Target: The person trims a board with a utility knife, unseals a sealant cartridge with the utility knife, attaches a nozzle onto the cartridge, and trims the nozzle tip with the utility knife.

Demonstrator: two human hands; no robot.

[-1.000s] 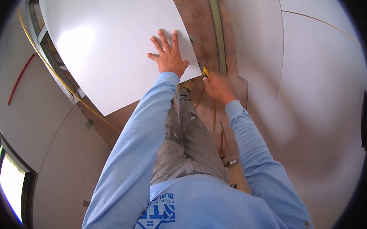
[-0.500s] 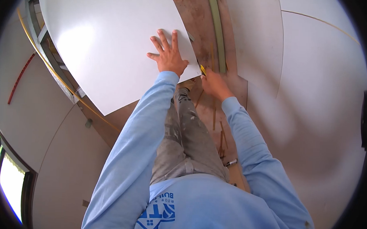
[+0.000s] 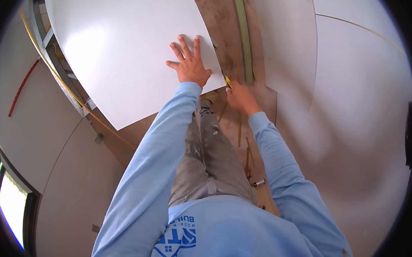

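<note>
A large white panel [image 3: 122, 46] fills the upper left of the head view, its near corner close to my hands. My left hand [image 3: 191, 68] lies flat on it with fingers spread, near the right edge. Just off that edge, my right hand [image 3: 242, 97] is closed around a yellow utility knife [image 3: 228, 81]. The knife's tip points up and left at the panel's edge; whether the blade touches the panel I cannot tell. My fingers hide most of the handle.
A long green strip [image 3: 243, 38] runs along the brown floor beyond my right hand. White wall boards [image 3: 288, 45] stand at the right. A yellow cord [image 3: 56, 73] and metal framing [image 3: 49, 41] are at the left. A marker [image 3: 259, 182] and thin strips [image 3: 240, 130] lie by my legs.
My right hand and the knife have shifted very slightly down along the panel's edge. My left hand stays flat, almost in the same place.
</note>
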